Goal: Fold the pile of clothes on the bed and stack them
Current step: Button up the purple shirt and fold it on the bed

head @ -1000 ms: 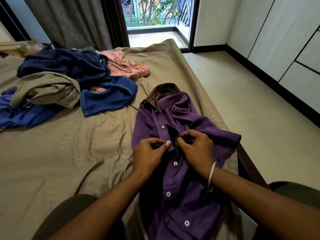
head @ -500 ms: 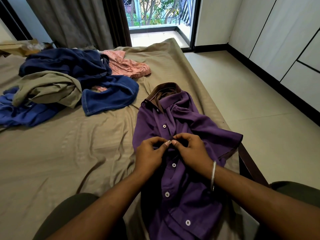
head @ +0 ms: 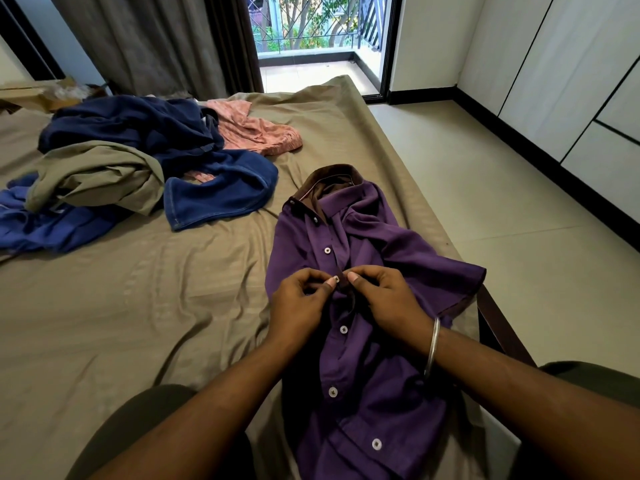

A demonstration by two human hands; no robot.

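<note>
A purple shirt (head: 377, 244) with a brown collar and white buttons lies lengthwise near the right edge of the bed (head: 145, 299). My left hand (head: 299, 299) pinches the left side of its front placket. My right hand (head: 388, 299), a metal bangle on its wrist, pinches the right side, so both thumbs meet over one button at mid-chest. An unfolded pile sits at the back left: a navy garment (head: 138, 126), a blue denim piece (head: 221, 188), an olive piece (head: 97, 174), a pink piece (head: 256, 133) and a lighter blue piece (head: 38, 223).
The bed's dark wooden frame (head: 498, 327) shows at the right edge, with tiled floor (head: 519, 237) beyond it. White wardrobe doors (head: 571, 81) line the right wall. A grey curtain (head: 156, 39) and an open balcony door (head: 311, 36) stand behind the bed.
The gap in the placket at mid-chest has closed as my thumbs came together over the button. Both hands stay at the same spot on the shirt.
</note>
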